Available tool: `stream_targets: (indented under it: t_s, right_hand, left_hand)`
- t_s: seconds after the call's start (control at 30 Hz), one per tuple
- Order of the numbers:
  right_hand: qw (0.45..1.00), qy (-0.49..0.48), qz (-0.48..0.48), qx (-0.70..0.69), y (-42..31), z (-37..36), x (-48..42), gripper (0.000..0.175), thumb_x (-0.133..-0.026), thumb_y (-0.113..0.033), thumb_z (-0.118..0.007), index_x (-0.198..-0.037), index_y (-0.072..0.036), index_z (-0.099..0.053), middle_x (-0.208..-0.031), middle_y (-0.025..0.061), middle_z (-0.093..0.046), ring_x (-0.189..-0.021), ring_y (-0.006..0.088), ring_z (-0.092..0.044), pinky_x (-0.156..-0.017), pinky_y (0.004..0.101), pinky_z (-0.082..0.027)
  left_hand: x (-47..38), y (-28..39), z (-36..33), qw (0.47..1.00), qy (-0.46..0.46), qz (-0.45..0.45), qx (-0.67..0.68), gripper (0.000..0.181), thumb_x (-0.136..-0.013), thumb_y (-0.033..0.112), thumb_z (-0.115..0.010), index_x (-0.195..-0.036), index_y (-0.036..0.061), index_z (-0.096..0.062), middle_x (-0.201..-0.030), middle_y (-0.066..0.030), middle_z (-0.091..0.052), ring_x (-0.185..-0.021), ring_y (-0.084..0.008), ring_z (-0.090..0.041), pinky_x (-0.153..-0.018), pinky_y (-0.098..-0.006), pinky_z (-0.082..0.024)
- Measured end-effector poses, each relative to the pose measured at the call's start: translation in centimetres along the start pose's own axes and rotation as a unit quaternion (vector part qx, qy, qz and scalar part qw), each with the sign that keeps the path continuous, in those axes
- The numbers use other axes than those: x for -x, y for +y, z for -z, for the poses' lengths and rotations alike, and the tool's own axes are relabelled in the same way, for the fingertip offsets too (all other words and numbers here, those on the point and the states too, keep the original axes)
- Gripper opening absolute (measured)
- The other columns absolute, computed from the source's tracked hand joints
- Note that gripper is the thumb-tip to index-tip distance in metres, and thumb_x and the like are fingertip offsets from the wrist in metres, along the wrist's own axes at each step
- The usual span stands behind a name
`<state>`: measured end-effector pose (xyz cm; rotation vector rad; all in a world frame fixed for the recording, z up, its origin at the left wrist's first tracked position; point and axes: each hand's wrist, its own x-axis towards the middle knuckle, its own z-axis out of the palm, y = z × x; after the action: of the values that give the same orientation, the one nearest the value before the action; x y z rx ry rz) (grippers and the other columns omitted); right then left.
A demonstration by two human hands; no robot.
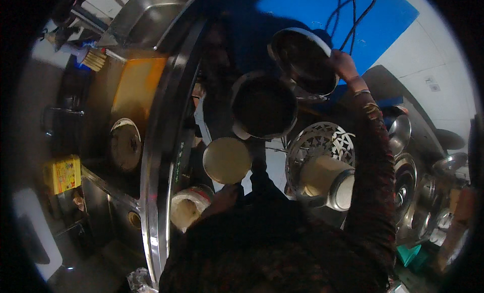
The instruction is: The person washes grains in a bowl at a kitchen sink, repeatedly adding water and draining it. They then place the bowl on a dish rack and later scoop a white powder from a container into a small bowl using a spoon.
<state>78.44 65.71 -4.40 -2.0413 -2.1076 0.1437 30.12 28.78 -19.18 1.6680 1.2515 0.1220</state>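
My right hand [345, 67] grips the rim of a large dark-bottomed round pan [304, 60], which is tilted over the blue surface. Below and left of that pan is a dark round pot [264, 106]. My left hand [227, 198] is low in the middle, at the lower edge of a pale round lid or plate [227, 160]; its fingers are mostly hidden. Beside this hand stands a white bucket [189, 208] with pale contents. A lattice-sided basket [321, 136] holds a pale container with a metal rim [342, 189].
On the left runs a steel sink [145, 187] with a faucet [64, 111], a round dish [126, 145], an orange-tinted tray [140, 85], a yellow container [64, 174] and a brush [93, 60]. Several metal lids and pots [404, 191] stand at the right. Black cables [355, 24] hang at the top.
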Motion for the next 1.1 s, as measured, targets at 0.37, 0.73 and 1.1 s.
stream_targets:
  t_s: [0.37,0.73,1.1]
  right_hand:
    - [0.912,-0.066,0.229,0.335,-21.3,-11.0,14.9,0.029,-0.077,-0.023,-0.055,-0.095,-0.001,-0.061,-0.095,0.0180,-0.058,-0.090,0.0335,-0.059,-0.063,0.0435,-0.050]
    - [0.979,0.148,0.139,0.008,-22.4,-15.0,11.7,0.034,-0.076,-0.026,-0.064,-0.103,-0.006,-0.063,-0.094,0.0134,-0.063,-0.088,0.0356,-0.061,-0.075,0.0470,-0.049]
    - [0.902,0.180,-0.392,-0.026,-23.1,-23.6,7.5,0.049,-0.074,-0.038,-0.071,-0.109,-0.005,-0.059,-0.120,0.0219,-0.051,-0.114,0.0382,-0.047,-0.098,0.0480,-0.036]
  left_hand:
    - [-3.7,-1.2,-0.8,0.989,0.041,-0.143,-0.012,0.024,-0.088,0.020,-0.056,-0.106,0.0043,-0.059,-0.101,-0.0162,-0.060,-0.095,-0.0372,-0.059,-0.079,-0.0454,-0.048]
    - [-11.3,-11.2,-4.9,0.888,0.220,-0.197,-0.352,0.029,-0.084,0.018,-0.056,-0.109,0.0044,-0.061,-0.113,-0.0171,-0.058,-0.105,-0.0349,-0.056,-0.089,-0.0434,-0.047]
    - [-25.2,-4.2,-0.2,0.823,0.160,0.255,0.482,0.018,-0.086,0.026,-0.055,-0.082,0.0083,-0.058,-0.069,-0.0087,-0.058,-0.059,-0.0201,-0.056,-0.047,-0.0343,-0.044]
